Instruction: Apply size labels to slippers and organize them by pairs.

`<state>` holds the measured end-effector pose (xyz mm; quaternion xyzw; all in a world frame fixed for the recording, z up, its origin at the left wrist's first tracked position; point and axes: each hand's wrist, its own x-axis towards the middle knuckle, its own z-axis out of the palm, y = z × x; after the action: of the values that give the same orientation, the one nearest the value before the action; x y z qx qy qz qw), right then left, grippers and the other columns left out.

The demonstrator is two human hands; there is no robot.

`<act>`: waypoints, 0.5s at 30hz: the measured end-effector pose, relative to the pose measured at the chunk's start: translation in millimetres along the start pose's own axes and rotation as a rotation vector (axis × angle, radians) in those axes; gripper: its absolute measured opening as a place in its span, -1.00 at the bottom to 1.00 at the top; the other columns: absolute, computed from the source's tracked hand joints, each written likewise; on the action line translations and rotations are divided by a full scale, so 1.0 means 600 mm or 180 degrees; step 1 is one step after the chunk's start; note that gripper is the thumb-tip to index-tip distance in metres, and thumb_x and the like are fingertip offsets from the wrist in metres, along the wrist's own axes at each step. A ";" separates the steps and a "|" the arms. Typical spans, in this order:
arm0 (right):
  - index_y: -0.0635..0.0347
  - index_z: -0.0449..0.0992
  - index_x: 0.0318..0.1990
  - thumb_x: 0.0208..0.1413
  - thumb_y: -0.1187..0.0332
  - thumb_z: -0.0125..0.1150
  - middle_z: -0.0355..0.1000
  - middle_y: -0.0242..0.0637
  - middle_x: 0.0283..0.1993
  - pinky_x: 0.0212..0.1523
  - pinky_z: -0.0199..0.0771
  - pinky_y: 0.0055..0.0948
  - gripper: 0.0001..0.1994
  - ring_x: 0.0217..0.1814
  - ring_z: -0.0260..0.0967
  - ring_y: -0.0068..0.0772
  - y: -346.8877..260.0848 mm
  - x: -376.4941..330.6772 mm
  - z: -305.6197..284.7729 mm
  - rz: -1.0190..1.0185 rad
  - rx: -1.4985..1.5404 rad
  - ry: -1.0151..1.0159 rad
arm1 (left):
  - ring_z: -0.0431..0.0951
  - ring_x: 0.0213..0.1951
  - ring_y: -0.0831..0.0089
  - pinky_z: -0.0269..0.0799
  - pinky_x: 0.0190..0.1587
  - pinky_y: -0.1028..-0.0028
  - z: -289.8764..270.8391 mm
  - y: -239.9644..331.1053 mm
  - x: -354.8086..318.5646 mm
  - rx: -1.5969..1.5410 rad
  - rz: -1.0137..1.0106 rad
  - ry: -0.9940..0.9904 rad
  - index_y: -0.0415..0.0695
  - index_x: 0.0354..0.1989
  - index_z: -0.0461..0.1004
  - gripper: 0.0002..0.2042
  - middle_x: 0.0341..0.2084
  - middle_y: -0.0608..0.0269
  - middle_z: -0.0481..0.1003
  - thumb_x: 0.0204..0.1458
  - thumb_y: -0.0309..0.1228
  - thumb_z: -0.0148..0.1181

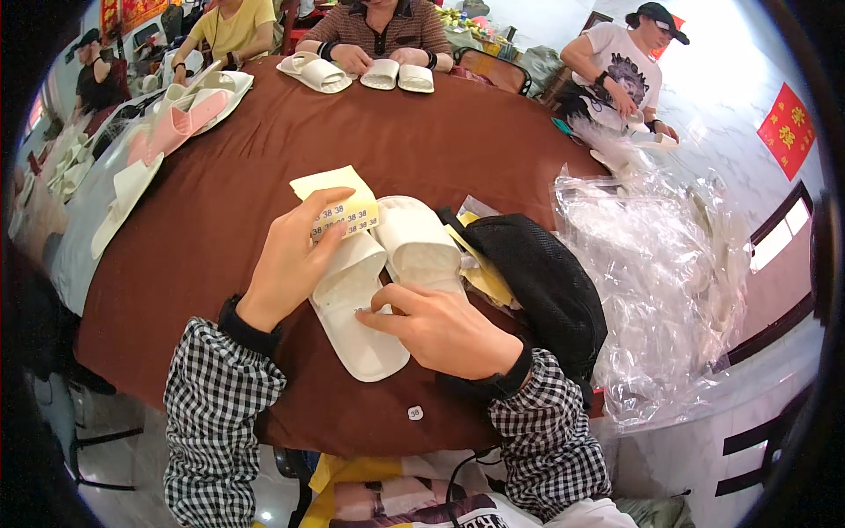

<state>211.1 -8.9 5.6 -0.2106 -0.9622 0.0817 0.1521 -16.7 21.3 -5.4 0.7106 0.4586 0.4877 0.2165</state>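
Observation:
A pair of white open-toed slippers lies on the brown tablecloth before me, the left slipper (361, 343) partly in front of the right slipper (418, 238). My left hand (295, 251) pinches a pale yellow sheet of small printed number stickers (356, 207) over the left slipper's toe end. With thumb and forefinger close together, my right hand (440, 326) is at that slipper's insole; a tiny dark-marked sticker seems to be at the fingertips. One loose round sticker (415, 413) lies near the table's front edge.
A black mesh bag (537, 273) and yellow papers (484, 273) lie right of the slippers. Clear plastic bags (651, 290) heap at the right edge. White and pink slippers (176, 128) line the left edge. Across the table (264, 132), a person handles white slippers (378, 75); others work nearby.

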 end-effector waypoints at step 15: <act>0.23 0.50 0.05 -0.02 0.53 0.12 0.34 -0.19 -0.08 -0.13 0.51 -0.29 -0.60 -0.11 0.43 -0.17 0.007 -0.010 0.012 0.0048 0.0068 0.0094 | 0.63 -0.19 0.30 0.47 -0.09 0.38 0.005 0.007 0.000 -0.0038 -0.0045 -0.0012 -0.24 0.11 0.43 -0.68 -0.22 -0.04 0.60 0.16 -0.53 0.11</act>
<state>215.2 -8.5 -3.8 -0.2174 -0.9573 0.0900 0.1679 -12.4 19.5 -3.5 0.7069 0.4604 0.4875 0.2251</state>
